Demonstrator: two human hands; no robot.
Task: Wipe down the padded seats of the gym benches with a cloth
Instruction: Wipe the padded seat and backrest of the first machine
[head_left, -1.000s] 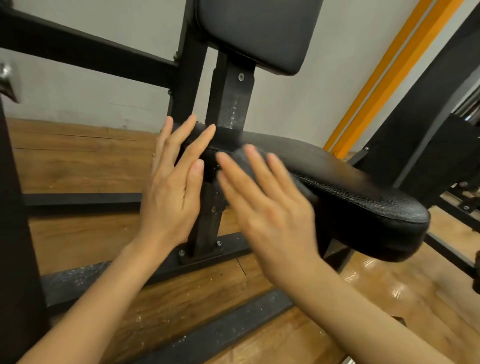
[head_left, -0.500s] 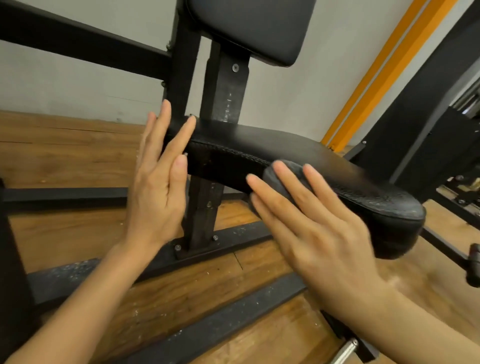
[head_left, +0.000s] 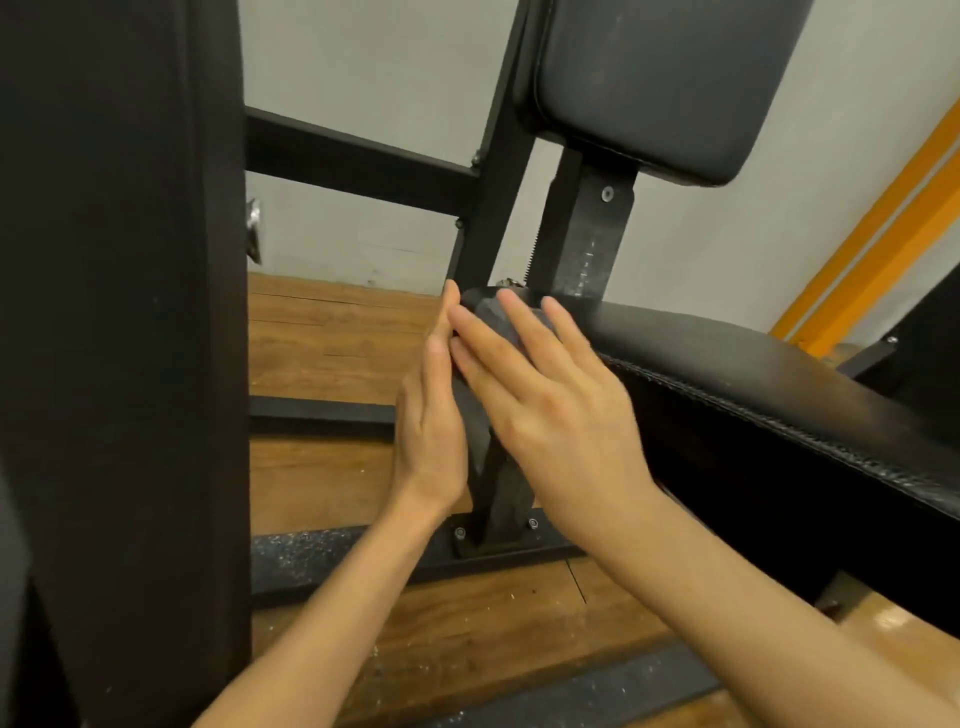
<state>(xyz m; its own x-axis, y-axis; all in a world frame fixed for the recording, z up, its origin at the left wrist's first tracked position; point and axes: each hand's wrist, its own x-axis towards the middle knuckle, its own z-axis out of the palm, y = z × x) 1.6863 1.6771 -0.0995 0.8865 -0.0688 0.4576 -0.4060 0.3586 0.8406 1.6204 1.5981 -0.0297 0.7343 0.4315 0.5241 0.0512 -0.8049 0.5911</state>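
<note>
The black padded seat (head_left: 727, 364) of a gym bench runs from the centre to the right edge. A dark grey cloth (head_left: 498, 319) lies over the seat's near left end. My right hand (head_left: 550, 400) presses flat on the cloth with straight, spread fingers. My left hand (head_left: 431, 415) is edge-on beside it, fingers straight, touching the seat's left end and the cloth. The black back pad (head_left: 660, 78) stands above at the top.
A wide black upright (head_left: 119, 338) fills the left side. Black frame bars (head_left: 363, 166) and a bolted post (head_left: 587, 239) stand behind the seat. Steel base rails (head_left: 332, 561) cross the wooden floor (head_left: 332, 338). An orange stripe (head_left: 872, 249) marks the grey wall.
My right hand slid the cloth from the middle of the seat's side back left to the seat's end, meeting my left hand. The view shifted right, bringing the black upright in.
</note>
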